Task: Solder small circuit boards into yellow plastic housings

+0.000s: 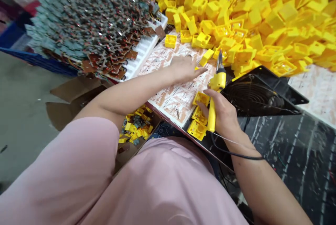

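Right hand [223, 109]: yellow tool [212, 114]. White tray [144, 51]: heaped circuit boards [102, 25].

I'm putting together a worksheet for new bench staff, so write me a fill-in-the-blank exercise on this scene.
1. The tool is held in the ____ hand.
2. The heaped cases are ____ in colour.
3. The fan's frame is ____.
4. The crate at far left is ____.

Missing words: right; yellow; black; blue.
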The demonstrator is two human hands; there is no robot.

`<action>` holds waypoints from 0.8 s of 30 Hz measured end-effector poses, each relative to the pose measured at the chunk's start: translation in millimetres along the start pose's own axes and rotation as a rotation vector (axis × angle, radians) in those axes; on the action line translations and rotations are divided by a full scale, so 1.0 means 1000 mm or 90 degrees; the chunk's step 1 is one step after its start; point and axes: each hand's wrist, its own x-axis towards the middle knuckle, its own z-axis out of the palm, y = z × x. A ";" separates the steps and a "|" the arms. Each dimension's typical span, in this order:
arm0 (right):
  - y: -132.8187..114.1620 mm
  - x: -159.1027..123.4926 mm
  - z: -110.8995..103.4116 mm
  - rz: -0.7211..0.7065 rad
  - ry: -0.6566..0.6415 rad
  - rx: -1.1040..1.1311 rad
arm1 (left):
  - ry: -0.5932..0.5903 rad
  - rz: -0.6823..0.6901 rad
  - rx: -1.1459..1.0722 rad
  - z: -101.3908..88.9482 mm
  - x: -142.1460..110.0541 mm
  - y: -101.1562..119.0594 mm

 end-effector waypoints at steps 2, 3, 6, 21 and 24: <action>0.000 -0.001 -0.002 -0.013 0.012 -0.009 | -0.049 0.018 -0.004 -0.007 0.003 0.004; 0.000 -0.001 -0.003 -0.015 0.014 -0.013 | -0.063 0.020 0.000 -0.009 0.004 0.004; -0.001 -0.001 -0.003 -0.017 0.021 -0.018 | -0.063 0.019 0.021 -0.009 0.000 0.005; -0.019 -0.019 -0.041 -0.061 0.100 -0.059 | 0.147 -0.051 0.156 -0.033 0.034 -0.117; -0.026 -0.026 -0.049 -0.052 0.104 -0.064 | 0.159 -0.064 0.191 -0.016 0.056 -0.159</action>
